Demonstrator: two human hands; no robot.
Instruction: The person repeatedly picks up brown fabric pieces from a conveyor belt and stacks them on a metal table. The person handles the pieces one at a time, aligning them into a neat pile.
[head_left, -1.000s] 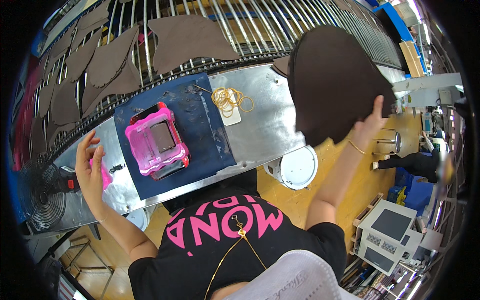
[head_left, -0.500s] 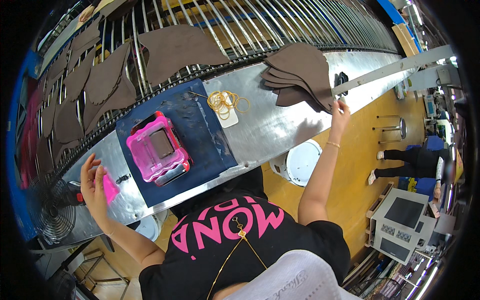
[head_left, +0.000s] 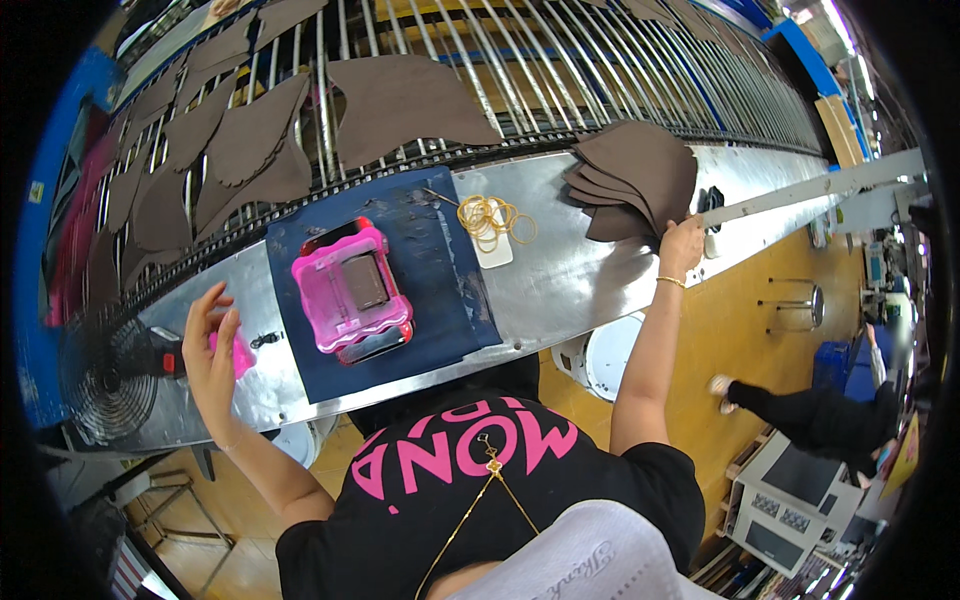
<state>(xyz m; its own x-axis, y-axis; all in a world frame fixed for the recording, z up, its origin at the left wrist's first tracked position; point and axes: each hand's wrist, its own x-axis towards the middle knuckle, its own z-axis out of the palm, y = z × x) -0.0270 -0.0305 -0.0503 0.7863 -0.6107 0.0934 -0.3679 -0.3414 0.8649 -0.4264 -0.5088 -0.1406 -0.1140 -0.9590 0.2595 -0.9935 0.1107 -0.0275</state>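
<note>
The right hand [head_left: 683,246] grips the near tip of the fanned brown sheet stack [head_left: 650,170], over the counter [head_left: 550,250] at two o'clock; the left hand [head_left: 212,350], at nine, is empty, fingers loosely spread. A firm pinch should keep the layers together, clear of the yellow rubber bands [head_left: 484,219] at twelve.

Yellow floor [head_left: 740,312], round-topped stool [head_left: 817,306] (metal legs)

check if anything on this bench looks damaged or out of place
The dark blue mat looks worn: rough, scuffed patches mark its right side. The stacked brown pieces by the right hand are fanned unevenly rather than squared up. Nothing looks spilled.
</note>
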